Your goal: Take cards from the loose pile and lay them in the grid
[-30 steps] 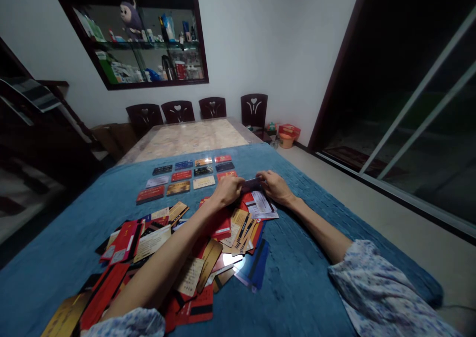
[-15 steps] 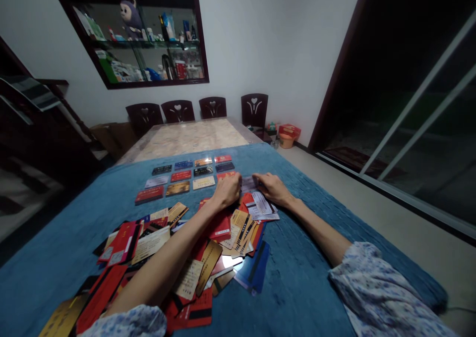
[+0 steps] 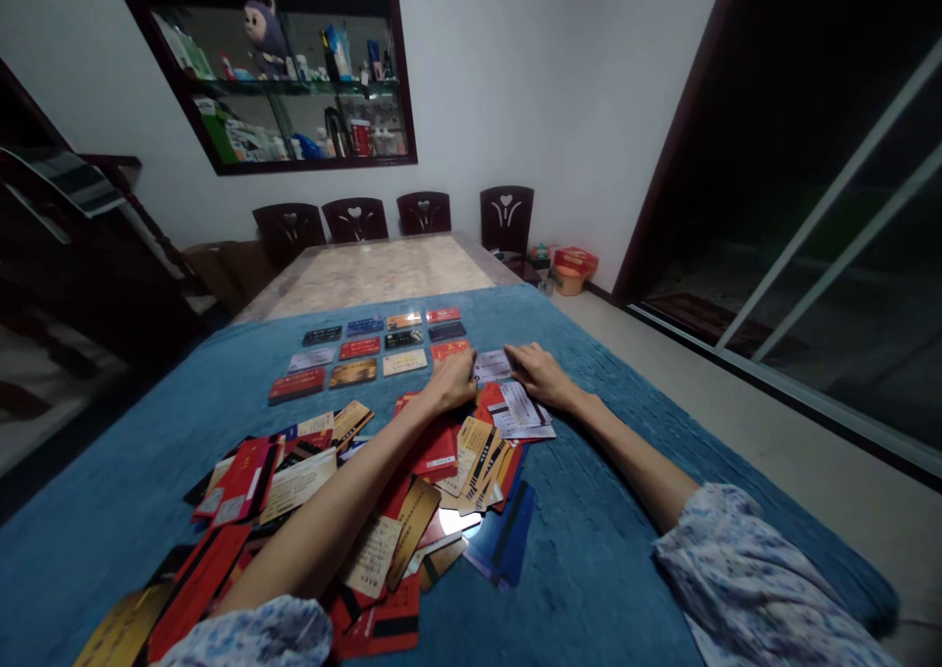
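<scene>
Your left hand (image 3: pixel 452 381) and right hand (image 3: pixel 543 373) have their fingers closed on the ends of a pale card (image 3: pixel 493 365). Several rows of cards (image 3: pixel 359 348) already lie ordered toward ten o'clock; the loose heap (image 3: pixel 434 451), from six round to eight o'clock, looks unarranged.

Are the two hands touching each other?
No, the left hand and the right hand are apart, with a pale card showing between them.

Card (image 3: pixel 493 366) btwn L hand (image 3: pixel 452 383) & R hand (image 3: pixel 545 375); card grid (image 3: pixel 360 348) at 9 o'clk from it, pile (image 3: pixel 375 554) at 7; chairs (image 3: pixel 354 220) past tbl (image 3: pixel 383 270), 11–12.
</scene>
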A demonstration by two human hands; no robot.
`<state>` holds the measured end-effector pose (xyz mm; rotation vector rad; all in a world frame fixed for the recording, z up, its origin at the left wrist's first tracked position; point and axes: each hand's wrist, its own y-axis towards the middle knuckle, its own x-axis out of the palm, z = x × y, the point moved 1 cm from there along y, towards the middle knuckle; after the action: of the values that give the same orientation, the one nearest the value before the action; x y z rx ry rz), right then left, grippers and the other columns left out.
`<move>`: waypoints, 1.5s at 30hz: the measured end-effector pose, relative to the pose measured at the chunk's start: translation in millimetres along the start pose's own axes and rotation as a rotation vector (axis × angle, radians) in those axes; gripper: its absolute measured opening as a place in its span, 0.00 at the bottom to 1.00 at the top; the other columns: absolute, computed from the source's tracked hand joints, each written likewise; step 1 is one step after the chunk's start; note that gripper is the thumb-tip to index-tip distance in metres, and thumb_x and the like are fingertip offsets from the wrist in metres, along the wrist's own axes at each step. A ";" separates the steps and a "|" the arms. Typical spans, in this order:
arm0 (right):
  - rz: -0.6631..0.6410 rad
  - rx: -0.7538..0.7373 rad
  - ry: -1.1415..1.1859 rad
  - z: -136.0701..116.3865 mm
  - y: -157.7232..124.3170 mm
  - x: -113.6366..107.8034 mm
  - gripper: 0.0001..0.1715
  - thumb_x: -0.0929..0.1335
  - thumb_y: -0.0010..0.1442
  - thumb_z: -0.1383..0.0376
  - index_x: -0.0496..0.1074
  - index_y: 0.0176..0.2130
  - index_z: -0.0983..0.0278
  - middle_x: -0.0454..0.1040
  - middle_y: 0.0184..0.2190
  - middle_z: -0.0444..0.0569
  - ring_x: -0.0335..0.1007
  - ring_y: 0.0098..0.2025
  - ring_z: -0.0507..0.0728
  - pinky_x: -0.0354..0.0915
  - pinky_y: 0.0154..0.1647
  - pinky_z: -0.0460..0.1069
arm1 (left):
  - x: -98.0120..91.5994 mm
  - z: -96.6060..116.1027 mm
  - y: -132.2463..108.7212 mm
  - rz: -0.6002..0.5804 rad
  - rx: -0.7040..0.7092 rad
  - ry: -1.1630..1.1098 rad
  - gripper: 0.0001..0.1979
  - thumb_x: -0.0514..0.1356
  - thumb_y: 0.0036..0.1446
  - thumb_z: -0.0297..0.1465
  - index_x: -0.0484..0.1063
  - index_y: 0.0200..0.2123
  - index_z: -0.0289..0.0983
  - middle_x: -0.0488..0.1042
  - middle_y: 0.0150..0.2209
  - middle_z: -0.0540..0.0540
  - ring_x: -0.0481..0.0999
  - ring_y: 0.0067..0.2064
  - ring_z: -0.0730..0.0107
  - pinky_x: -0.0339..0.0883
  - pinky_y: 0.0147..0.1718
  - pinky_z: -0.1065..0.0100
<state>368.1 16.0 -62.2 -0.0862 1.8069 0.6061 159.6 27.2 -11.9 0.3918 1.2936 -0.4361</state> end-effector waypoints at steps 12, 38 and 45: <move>0.049 -0.036 0.047 14.9 3.6 8.8 0.33 0.67 0.63 0.64 0.61 0.65 0.67 0.72 0.50 0.61 0.62 0.50 0.65 0.62 0.50 0.58 | 3.0 -4.2 3.3 0.022 0.037 -0.034 0.20 0.57 0.54 0.25 0.65 0.52 0.37 0.71 0.56 0.36 0.69 0.58 0.50 0.62 0.55 0.51; 0.022 -0.124 -0.010 -3.1 1.8 -25.0 0.27 0.70 0.58 0.57 0.72 0.55 0.63 0.73 0.47 0.58 0.62 0.48 0.65 0.62 0.48 0.58 | 1.6 -15.9 -6.3 0.095 0.172 -0.074 0.18 0.61 0.54 0.28 0.67 0.49 0.37 0.65 0.55 0.39 0.63 0.59 0.51 0.57 0.55 0.50; -0.002 -0.154 0.055 -5.9 4.7 -22.4 0.27 0.71 0.59 0.56 0.72 0.55 0.64 0.73 0.46 0.59 0.62 0.47 0.65 0.63 0.48 0.59 | -2.3 -22.9 -16.0 0.080 0.160 -0.084 0.20 0.61 0.55 0.29 0.66 0.51 0.37 0.66 0.55 0.38 0.64 0.60 0.50 0.58 0.57 0.47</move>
<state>368.5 11.9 -39.0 -0.2107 1.8101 0.7477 131.9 25.5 -15.6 0.5520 1.1612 -0.4853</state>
